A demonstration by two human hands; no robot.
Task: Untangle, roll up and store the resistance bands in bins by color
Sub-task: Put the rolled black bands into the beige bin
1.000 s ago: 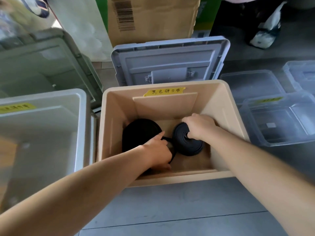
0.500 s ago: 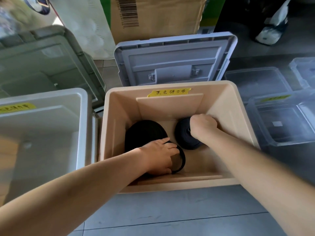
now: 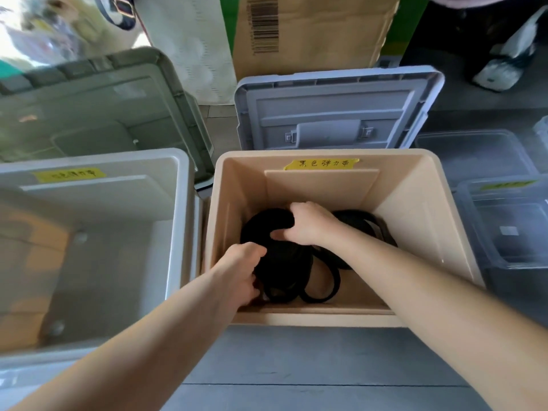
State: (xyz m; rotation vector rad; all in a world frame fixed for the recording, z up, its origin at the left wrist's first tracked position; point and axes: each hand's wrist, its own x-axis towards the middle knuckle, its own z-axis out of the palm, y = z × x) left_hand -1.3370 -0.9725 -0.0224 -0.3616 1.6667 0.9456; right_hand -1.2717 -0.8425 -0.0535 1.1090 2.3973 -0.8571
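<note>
**Q:** Where are the bands right now?

**A:** Down in the beige bin (image 3: pixel 415 203) at the centre of the frame, the one with the yellow label (image 3: pixel 321 164) on its far wall. The big black coil (image 3: pixel 281 262) lies at the bin's left side, a loose black loop (image 3: pixel 326 287) trails off it toward the lower middle, and a second black roll (image 3: pixel 363 222) sits to the right, partly behind my forearm.

**Q:** And your hands?

**A:** My right hand (image 3: pixel 311 223) is clamped over the top of the big coil, thumb below and fingers curled over its upper edge. My left hand (image 3: pixel 241 269) is closed on the coil's lower left side; its fingertips are hidden, so I can't tell how deep the hold goes.

**Q:** How will it handle?

**A:** I judge it soft and floppy, light, a bit grippy rather than slick. A coil like this probably springs loose if held by one layer, so I'd hold across the whole stack from opposite sides and tuck that stray loop in.

**Q:** Other bins?

**A:** A grey bin (image 3: pixel 178 203) at left, a clear tub (image 3: pixel 468 221) at right.
</note>
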